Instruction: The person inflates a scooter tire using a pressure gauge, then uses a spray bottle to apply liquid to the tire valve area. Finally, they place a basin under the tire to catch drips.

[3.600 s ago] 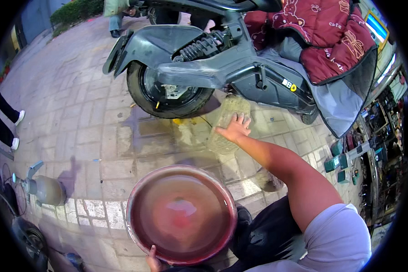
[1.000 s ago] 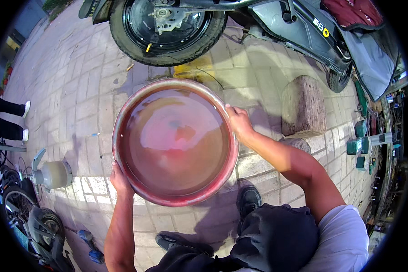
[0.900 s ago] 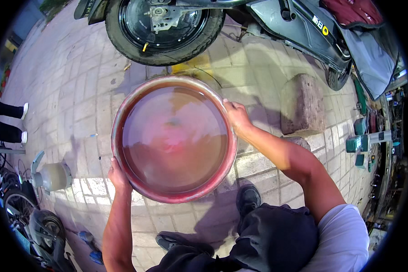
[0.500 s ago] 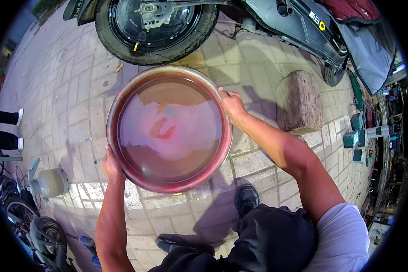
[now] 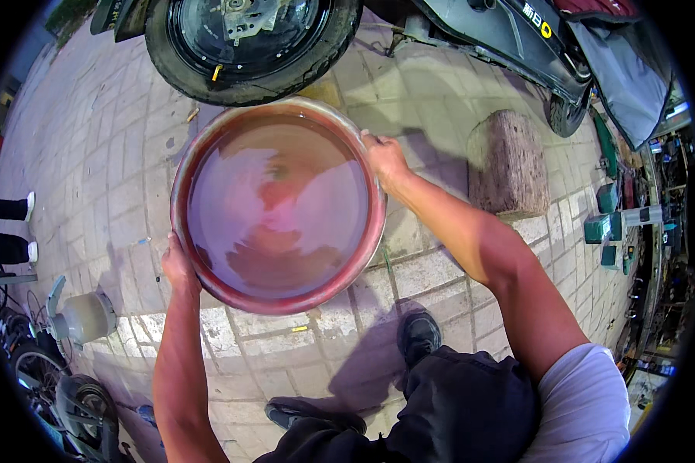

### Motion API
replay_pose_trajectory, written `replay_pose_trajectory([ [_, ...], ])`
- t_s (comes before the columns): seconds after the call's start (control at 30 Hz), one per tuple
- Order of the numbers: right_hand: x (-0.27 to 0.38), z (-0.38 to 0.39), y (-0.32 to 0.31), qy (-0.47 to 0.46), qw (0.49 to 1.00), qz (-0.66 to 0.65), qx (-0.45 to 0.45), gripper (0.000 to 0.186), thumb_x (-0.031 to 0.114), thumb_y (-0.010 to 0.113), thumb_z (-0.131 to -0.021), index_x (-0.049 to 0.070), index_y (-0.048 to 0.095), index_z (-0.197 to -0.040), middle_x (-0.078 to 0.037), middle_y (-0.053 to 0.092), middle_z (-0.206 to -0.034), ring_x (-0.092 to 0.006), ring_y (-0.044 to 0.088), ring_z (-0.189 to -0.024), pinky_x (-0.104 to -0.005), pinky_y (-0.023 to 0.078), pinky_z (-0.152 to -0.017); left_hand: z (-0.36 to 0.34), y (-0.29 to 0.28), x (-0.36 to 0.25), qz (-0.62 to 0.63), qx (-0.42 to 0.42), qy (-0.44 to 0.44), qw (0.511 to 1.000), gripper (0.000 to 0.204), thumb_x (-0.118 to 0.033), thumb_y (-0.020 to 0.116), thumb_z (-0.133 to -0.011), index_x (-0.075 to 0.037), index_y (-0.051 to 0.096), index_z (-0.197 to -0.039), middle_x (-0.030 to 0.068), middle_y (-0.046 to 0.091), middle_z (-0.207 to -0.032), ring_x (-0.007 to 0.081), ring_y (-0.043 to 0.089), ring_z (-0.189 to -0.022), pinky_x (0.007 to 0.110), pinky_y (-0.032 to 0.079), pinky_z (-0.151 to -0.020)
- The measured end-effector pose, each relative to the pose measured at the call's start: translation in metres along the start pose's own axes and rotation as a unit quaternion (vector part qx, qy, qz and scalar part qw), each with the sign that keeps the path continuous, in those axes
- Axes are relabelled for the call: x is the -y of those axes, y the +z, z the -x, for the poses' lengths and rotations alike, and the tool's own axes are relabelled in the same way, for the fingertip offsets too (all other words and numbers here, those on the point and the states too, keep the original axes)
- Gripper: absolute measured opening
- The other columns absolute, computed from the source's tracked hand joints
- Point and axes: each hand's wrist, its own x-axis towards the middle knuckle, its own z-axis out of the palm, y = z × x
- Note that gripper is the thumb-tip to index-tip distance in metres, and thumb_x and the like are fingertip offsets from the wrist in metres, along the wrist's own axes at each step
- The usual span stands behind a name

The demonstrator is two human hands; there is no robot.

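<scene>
A wide round reddish basin (image 5: 316, 296) of cloudy water (image 5: 224, 208) is between my hands. My left hand (image 5: 179, 265) grips its rim at the lower left, fingers mostly hidden under the edge. On the right side, my right hand (image 5: 384, 158) is closed around the rim, thumb on top. Light and reflections ripple across the water, and a reddish patch shows near its middle. The basin's far rim comes right up by the scooter's black wheel (image 5: 247, 85); whether they touch I cannot tell.
Right of the basin stands a wooden block (image 5: 508, 163). An electric scooter (image 5: 494, 46) spans the far side. A pale plastic jug (image 5: 87, 317) is at the left, above parked bikes (image 5: 85, 405). Another person's legs (image 5: 8, 208) show at the far left. Green boxes (image 5: 598, 229) lie right.
Both my hands have moved the basin slightly away from me and to the left, nearer the wheel. A small yellow piece on the paving now shows clear of its near rim. The water's reflections have shifted.
</scene>
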Motion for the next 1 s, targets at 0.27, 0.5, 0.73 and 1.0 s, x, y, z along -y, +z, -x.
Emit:
replay_pose_trajectory([
  [0.27,0.007,-0.037,0.005,-0.038,0.999,0.032,-0.017,0.047,0.039,0.055,-0.092,-0.007,0.065,-0.095,-0.021,0.068,-0.091,-0.0283,0.063,-0.081,-0.0384,0.047,-0.077,-0.023,0.024,-0.015,-0.072,-0.032,-0.007,0.997,0.056,-0.046,0.050,-0.095,0.007,0.065,-0.101,0.0123,0.066,-0.088,0.0221,0.062,-0.078,0.038,0.049,-0.070],
  [0.5,0.027,-0.060,0.013,-0.025,0.996,0.071,-0.051,0.048,0.041,0.056,-0.089,-0.004,0.066,-0.099,-0.022,0.068,-0.097,-0.0350,0.065,-0.090,-0.0395,0.047,-0.080,-0.076,0.046,-0.030,-0.067,-0.011,0.009,0.998,0.060,-0.049,0.050,-0.094,0.009,0.062,-0.106,0.0137,0.065,-0.096,0.0223,0.062,-0.082,0.039,0.049,-0.076],
  [0.73,0.036,-0.099,0.013,-0.022,0.993,0.081,-0.087,0.048,0.042,0.057,-0.088,-0.003,0.067,-0.099,-0.026,0.065,-0.104,-0.0421,0.061,-0.100,-0.0420,0.047,-0.085,-0.116,0.085,-0.046,-0.059,-0.003,0.025,0.998,0.057,-0.048,0.055,-0.091,0.008,0.066,-0.098,0.0128,0.066,-0.089,0.0214,0.060,-0.075,0.038,0.049,-0.071],
  [1.0,0.056,-0.111,0.033,0.015,0.990,0.094,-0.101,0.050,0.044,0.057,-0.088,-0.003,0.066,-0.103,-0.026,0.062,-0.112,-0.0392,0.059,-0.107,-0.0416,0.047,-0.089,-0.148,0.090,-0.067,-0.080,0.007,0.027,0.996,0.063,-0.051,0.054,-0.091,0.009,0.064,-0.105,0.0142,0.066,-0.093,0.0229,0.061,-0.079,0.038,0.049,-0.073],
])
